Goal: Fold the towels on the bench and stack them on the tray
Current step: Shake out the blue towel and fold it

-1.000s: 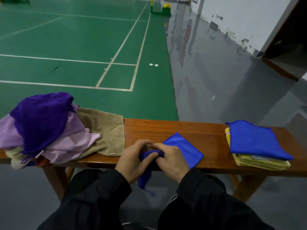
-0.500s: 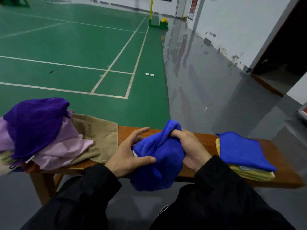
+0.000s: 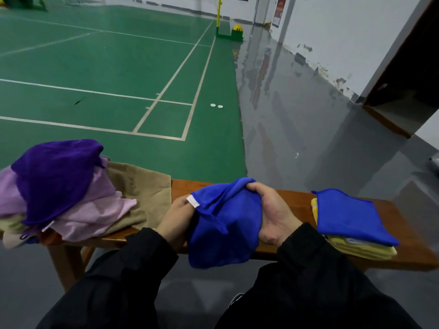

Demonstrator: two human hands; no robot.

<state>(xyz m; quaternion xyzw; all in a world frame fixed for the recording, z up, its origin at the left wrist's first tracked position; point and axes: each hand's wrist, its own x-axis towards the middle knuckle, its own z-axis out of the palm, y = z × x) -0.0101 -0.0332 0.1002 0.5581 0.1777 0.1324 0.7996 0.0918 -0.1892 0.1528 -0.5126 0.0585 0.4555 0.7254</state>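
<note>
A loose blue towel (image 3: 225, 224) hangs bunched between my hands over the front edge of the wooden bench (image 3: 294, 203). My left hand (image 3: 175, 217) pinches its corner by a white label. My right hand (image 3: 268, 210) grips the upper edge in curled fingers. At the bench's right end a stack of folded towels (image 3: 354, 222) lies with a blue one on top of yellow ones; no tray shows under it. On the left end sits a pile of unfolded towels (image 3: 61, 184): dark purple on top, lilac and tan beneath.
Beyond the bench lie a green court floor (image 3: 118, 79) with white lines and a grey wet-looking floor (image 3: 297, 115). Two small white discs (image 3: 216, 106) lie on the court. A wall and dark doorway stand at the right.
The blue towel was lifted off the bench and opened out from a crumpled bunch; my hands moved apart along its top edge, and the left now pinches the labelled corner.
</note>
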